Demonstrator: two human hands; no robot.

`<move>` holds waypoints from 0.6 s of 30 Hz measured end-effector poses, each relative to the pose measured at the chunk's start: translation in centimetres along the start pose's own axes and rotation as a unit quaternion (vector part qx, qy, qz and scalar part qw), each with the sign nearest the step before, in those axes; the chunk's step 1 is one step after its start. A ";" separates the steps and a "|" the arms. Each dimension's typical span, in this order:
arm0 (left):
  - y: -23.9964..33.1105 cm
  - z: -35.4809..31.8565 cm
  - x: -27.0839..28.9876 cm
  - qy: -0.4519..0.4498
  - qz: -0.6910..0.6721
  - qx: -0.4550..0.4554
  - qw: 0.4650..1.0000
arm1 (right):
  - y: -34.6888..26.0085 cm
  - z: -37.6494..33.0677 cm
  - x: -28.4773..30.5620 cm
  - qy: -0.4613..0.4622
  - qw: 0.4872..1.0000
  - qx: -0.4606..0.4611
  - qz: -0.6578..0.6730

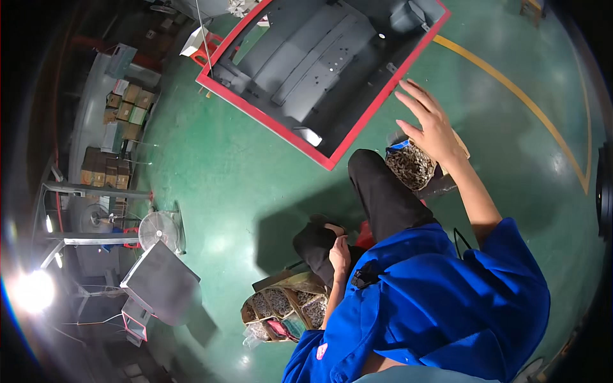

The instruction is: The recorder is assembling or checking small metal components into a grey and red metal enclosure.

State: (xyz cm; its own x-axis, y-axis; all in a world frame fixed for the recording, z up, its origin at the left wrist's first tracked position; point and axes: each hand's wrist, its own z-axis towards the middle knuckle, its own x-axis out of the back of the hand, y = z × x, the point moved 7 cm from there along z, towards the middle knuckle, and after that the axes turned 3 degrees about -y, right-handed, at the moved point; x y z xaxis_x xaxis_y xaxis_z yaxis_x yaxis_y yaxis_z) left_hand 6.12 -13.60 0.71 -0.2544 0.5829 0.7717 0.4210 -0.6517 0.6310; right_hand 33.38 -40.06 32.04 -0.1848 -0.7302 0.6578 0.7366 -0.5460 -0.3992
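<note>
My right hand [431,122] is raised with its fingers spread. It holds nothing and is a little apart from the right side of a large box-shaped metal housing [268,119] with a red rim and grey inside. Below that hand stands a container of small metal parts [412,167], partly covered by my wrist. Close to my left knee, my left hand [340,254] is curled closed; whatever its fingers hold, if anything, is hidden. A divided tray [279,293] beside my left forearm holds several heaps of small parts and a few coloured packets.
A grey panelled box [161,281] stands at the lower left near a round fan [159,231]. Stacked cartons [131,105] line the far left. A bright lamp [33,292] shines there. Yellow lines [511,89] mark the green floor at right.
</note>
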 end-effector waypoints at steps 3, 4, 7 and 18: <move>-0.8 0.6 0.2 -0.026 -0.062 0.028 0.997 | 0.5 0.3 0.3 0.017 1.000 0.004 -0.011; -1.4 1.0 0.2 -0.047 -0.086 0.058 0.994 | 0.4 0.7 0.5 0.024 1.000 0.008 -0.014; -3.4 1.3 -0.3 -0.074 -0.146 0.127 0.978 | 0.4 1.6 1.0 0.041 0.998 0.019 -0.038; -5.7 0.4 -2.9 -0.133 -0.671 0.246 0.687 | 1.6 2.8 -1.8 -0.024 0.985 0.042 -0.168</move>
State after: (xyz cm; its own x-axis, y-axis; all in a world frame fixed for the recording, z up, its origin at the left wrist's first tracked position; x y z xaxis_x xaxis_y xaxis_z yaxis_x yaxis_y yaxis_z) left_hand 4.82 -11.40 -5.12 -0.5609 0.6091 -0.5606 0.2226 0.7633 0.6065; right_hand 36.68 -38.48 31.99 -0.3981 -0.4929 0.7736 0.6901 -0.7166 -0.1014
